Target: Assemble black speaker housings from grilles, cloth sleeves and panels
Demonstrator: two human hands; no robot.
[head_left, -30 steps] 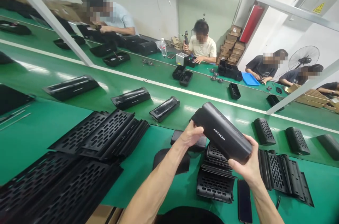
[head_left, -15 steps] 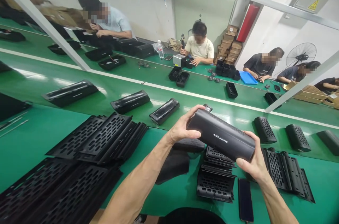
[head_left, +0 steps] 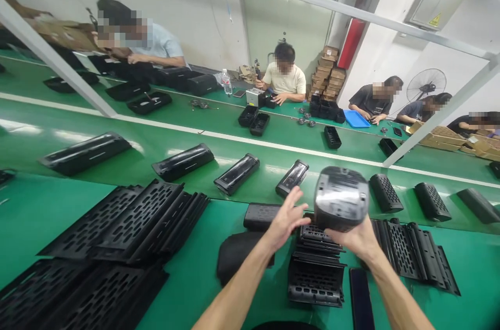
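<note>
A black speaker housing (head_left: pixel 339 200) is held up over the bench with its end turned toward me, slightly smeared by motion. My right hand (head_left: pixel 357 239) grips it from below and the right. My left hand (head_left: pixel 288 219) is just left of the housing, apart from it, with its fingers spread and nothing in them. Under the housing lies a stack of black perforated grilles (head_left: pixel 317 273). Beneath my left forearm two black housings rest on the green bench, a rounded one (head_left: pixel 238 257) and one behind it (head_left: pixel 260 215).
More perforated grilles lie in piles at the left (head_left: pixel 133 220) and right (head_left: pixel 414 254). A phone (head_left: pixel 361 299) lies near the front edge. Several housings (head_left: pixel 236 173) sit along the green conveyor (head_left: pixel 273 150). Co-workers sit across it; a slanted metal post (head_left: pixel 425 119) stands at the right.
My left hand has let go of the speaker housing and opened beside it. My right hand has turned the housing from its lettered long side to end-on. The camera view has shifted slightly.
</note>
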